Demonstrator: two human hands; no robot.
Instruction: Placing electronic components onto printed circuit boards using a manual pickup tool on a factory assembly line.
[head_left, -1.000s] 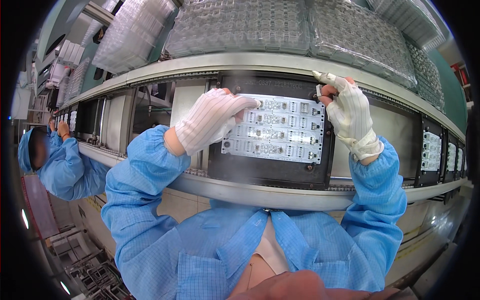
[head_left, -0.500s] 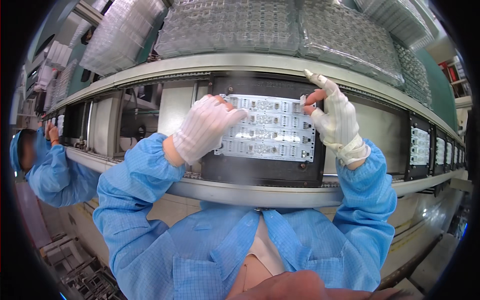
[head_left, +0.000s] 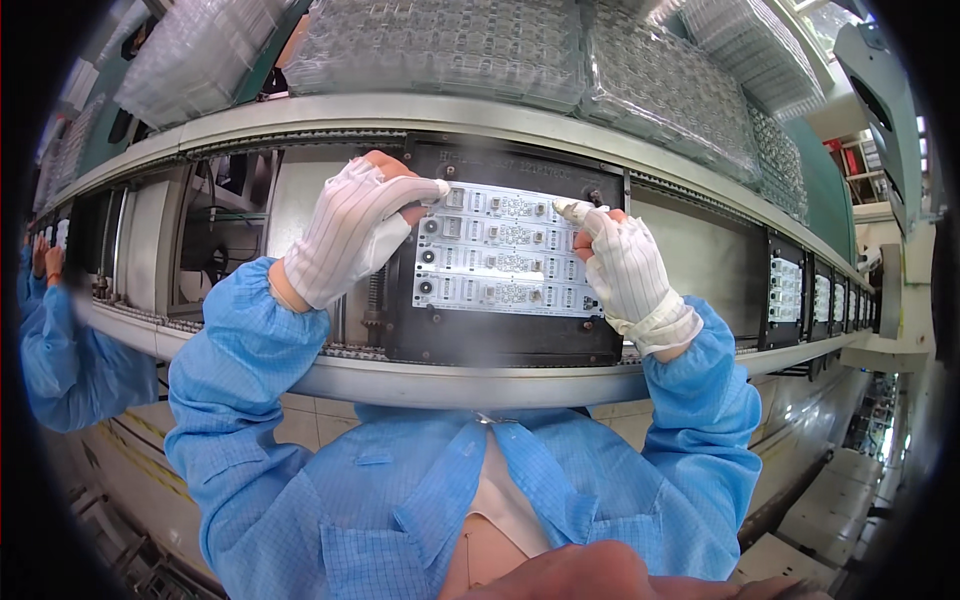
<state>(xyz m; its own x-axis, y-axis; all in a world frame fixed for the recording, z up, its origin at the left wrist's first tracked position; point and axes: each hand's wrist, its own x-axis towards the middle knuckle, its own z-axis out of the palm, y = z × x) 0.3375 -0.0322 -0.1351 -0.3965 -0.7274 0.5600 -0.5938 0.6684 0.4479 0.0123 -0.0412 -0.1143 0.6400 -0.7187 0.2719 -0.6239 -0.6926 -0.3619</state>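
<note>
Wears striped white gloves (head_left: 327, 255) and blue sleeves (head_left: 695, 345); has the left hand (head_left: 350, 225) at the upper left corner of a white circuit panel (head_left: 515, 265), the right hand (head_left: 628, 265) over its upper right part. Leans over a black plate (head_left: 560, 338) on a conveyor (head_left: 480, 387), facing stacked clear trays (head_left: 430, 45), with a co-worker's sleeve (head_left: 80, 355) well to the left.

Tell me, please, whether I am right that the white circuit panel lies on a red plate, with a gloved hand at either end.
Not quite: the head view shows the plate is black, not red. The white circuit panel does lie on it, with the gloved left hand at one end and the gloved right hand at the other.
</note>
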